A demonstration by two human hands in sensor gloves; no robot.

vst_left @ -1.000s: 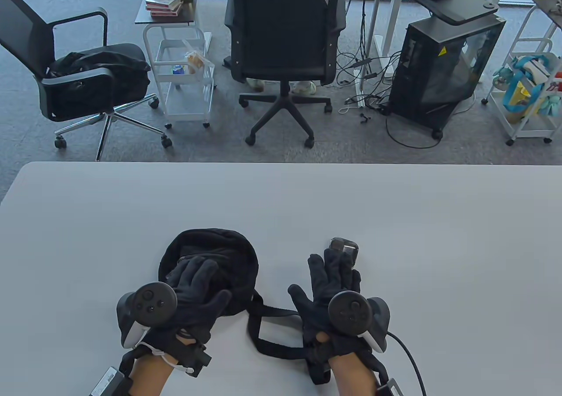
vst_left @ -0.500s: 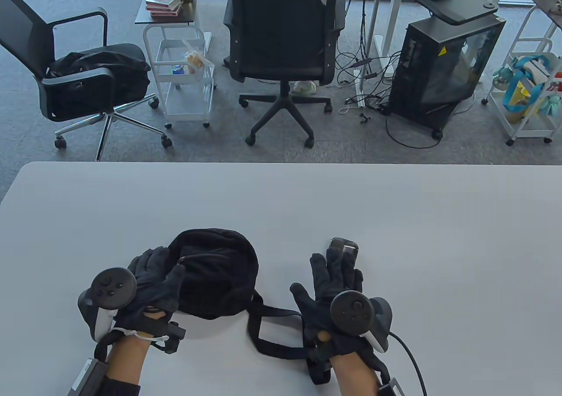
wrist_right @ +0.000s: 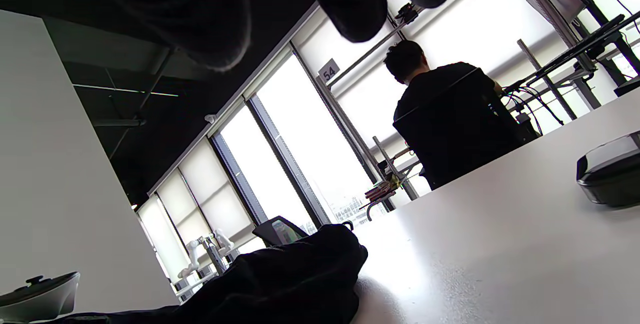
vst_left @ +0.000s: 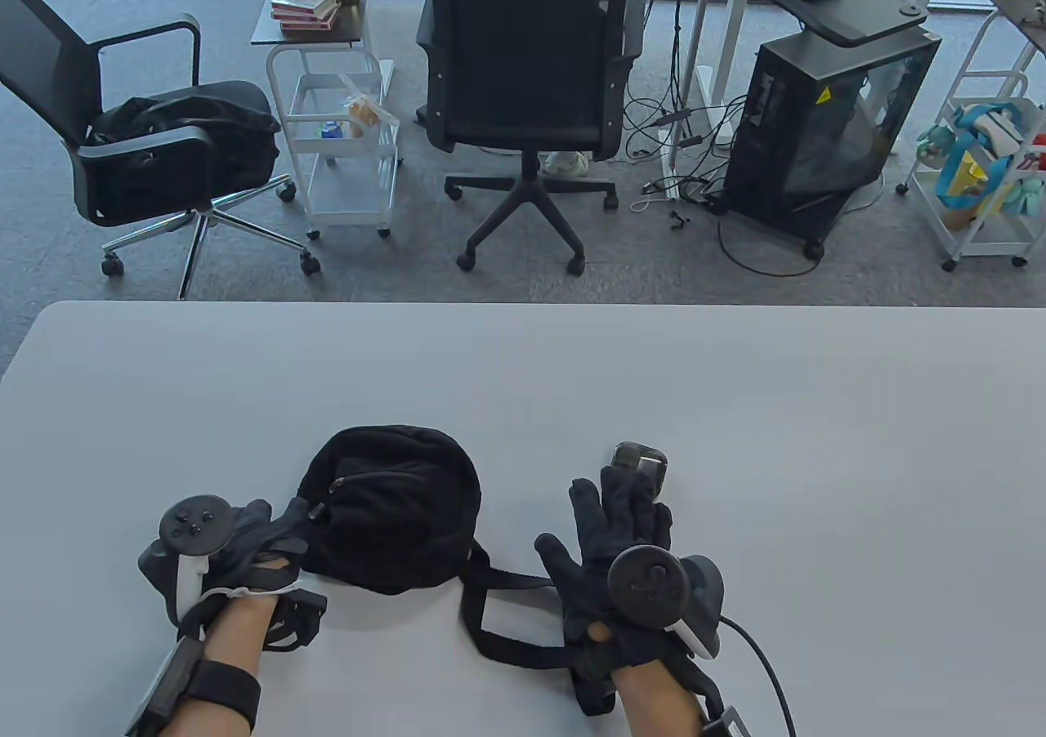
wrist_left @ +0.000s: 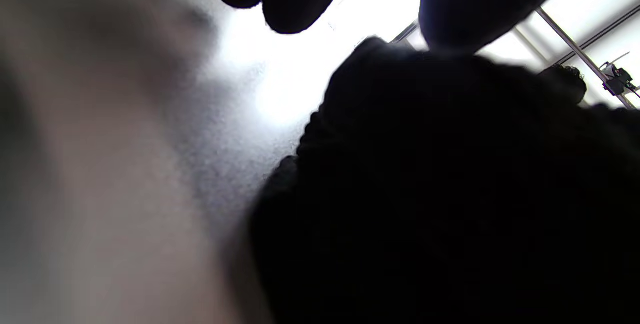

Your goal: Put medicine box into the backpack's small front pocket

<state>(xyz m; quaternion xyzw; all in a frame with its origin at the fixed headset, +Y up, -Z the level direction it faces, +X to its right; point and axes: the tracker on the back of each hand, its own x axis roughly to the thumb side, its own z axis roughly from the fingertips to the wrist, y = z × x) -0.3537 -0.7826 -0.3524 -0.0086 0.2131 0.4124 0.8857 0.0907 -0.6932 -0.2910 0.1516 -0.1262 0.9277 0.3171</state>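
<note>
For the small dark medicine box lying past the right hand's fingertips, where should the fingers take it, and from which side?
Judging by its pose, take the medicine box across its two long side faces, coming from above and from the near side, where the right hand already lies flat on the table. The box lies flat and low, with bare table around it, so thumb and fingers can straddle it.

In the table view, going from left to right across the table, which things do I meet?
Left hand → black backpack → backpack straps → right hand → small dark box with a clear lid, at the right hand's fingertips.
</note>
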